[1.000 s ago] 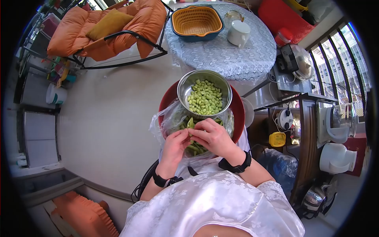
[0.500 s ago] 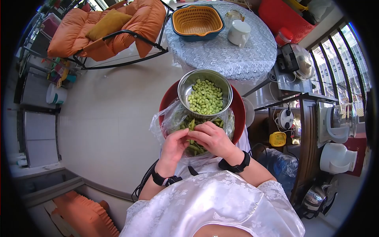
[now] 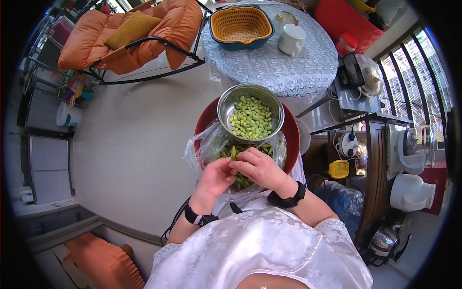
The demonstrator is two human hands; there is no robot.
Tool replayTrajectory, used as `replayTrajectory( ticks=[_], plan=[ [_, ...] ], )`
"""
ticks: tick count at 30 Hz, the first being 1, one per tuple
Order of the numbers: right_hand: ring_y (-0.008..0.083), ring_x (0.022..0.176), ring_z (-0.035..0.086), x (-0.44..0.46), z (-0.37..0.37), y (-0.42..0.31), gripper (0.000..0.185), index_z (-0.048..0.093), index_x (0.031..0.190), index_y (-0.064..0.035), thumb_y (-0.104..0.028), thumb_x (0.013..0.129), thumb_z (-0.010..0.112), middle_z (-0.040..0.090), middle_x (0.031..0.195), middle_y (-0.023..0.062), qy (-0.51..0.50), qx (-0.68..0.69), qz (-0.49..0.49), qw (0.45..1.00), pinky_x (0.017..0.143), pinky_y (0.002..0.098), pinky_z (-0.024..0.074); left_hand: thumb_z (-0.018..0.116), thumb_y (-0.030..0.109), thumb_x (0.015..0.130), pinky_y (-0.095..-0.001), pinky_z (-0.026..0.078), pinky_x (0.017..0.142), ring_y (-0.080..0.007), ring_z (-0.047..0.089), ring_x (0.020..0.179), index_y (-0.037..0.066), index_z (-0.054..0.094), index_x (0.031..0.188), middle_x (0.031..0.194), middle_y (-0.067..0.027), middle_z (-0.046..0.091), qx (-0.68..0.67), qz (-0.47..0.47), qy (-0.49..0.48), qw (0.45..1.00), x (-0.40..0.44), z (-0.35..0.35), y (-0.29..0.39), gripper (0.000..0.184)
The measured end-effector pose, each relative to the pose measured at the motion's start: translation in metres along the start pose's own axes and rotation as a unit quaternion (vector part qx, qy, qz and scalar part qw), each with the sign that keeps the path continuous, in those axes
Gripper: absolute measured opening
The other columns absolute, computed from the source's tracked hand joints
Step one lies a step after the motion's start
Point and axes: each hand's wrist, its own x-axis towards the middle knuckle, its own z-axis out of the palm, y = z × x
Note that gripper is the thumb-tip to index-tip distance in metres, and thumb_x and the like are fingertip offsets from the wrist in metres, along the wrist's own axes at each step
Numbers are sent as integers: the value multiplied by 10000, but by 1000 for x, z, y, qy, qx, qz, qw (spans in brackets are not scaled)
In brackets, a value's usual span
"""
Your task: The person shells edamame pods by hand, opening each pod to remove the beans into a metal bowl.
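My left hand (image 3: 216,176) and my right hand (image 3: 260,168) meet fingertip to fingertip, both closed on one green bean pod (image 3: 234,152) whose tip points away from me. Just beyond them a steel pot (image 3: 278,111) holds many shelled pale green beans (image 3: 251,118). The pot rests in a large red basin (image 3: 290,139). Below the pot, a clear plastic bag (image 3: 207,139) lies spread in the basin with more unshelled pods (image 3: 242,183) in it, partly hidden by my hands.
A round table (image 3: 308,72) with a lace cloth stands ahead, bearing an orange basket (image 3: 240,24) and a white mug (image 3: 291,41). An orange rocking chair (image 3: 91,38) is at the far left. A wooden shelf unit (image 3: 378,168) stands on the right.
My fingers have shifted slightly around the pod, which stays pinched between them. My left wrist has turned a little. Pot and bag look nearly the same.
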Motion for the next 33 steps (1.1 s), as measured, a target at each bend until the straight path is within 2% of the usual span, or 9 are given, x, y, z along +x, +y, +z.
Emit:
replayTrajectory(
  ticks=[7,13,15,19,21,22,27,31,33],
  plan=[
    [264,923,613,0,2,2,294,675,1038,-88,-78,756,757,620,1029,74,-3,20,4,1000,768,363,539,619,203,952,-274,424,585,-147,590,750,83,670,984,835,-11,651,-23,-3,-3,1000,1,-4,-5,134],
    [270,897,631,5,-18,0,228,667,931,-104,-10,747,764,630,1013,72,136,45,57,988,749,361,534,616,217,965,-265,428,615,-143,594,791,67,681,1051,909,-17,671,28,79,22,996,-4,4,-11,186],
    [273,851,636,14,-29,7,241,680,962,-90,17,757,747,641,984,85,251,21,150,956,718,357,535,612,225,973,-264,427,620,-141,597,806,64,680,1064,926,-18,675,54,100,15,993,-2,0,-13,198],
    [239,858,643,24,-43,19,252,710,1029,-73,7,793,741,652,980,81,238,-21,182,954,688,335,528,587,216,1003,-243,444,644,-119,623,833,60,684,1064,991,-36,701,163,160,25,973,-10,14,-13,194],
    [122,756,612,23,-44,15,271,704,1087,-15,-6,821,755,661,993,62,229,23,195,953,641,256,484,583,212,1010,-234,449,654,-110,631,830,58,685,1056,1000,-40,708,202,178,50,962,-14,19,-12,191],
    [122,756,612,21,-45,9,271,704,1087,-15,-6,821,755,661,993,62,228,24,194,954,641,256,484,585,197,1011,-223,455,667,-101,638,824,54,689,1049,995,-45,718,246,200,39,948,-14,19,-12,181],
    [37,681,551,6,-48,-17,243,718,1074,-21,-124,867,792,671,857,17,23,250,341,906,599,218,430,612,180,1005,-218,482,699,-97,656,803,19,707,1042,937,-48,737,393,270,-2,879,-16,24,-14,191],
    [47,746,582,-22,-53,-4,142,726,1011,-2,-97,907,747,678,848,-3,30,327,346,879,655,215,470,646,170,986,-259,516,717,-128,673,802,-29,721,1052,915,-65,742,514,252,-8,820,-18,26,-21,223],
    [40,777,589,-44,-67,11,113,703,1008,19,-81,956,694,685,889,-20,122,380,373,838,699,201,479,658,170,978,-274,523,710,-140,676,794,-36,723,1059,909,-68,741,538,252,-18,804,-19,27,-21,231]
  ],
)
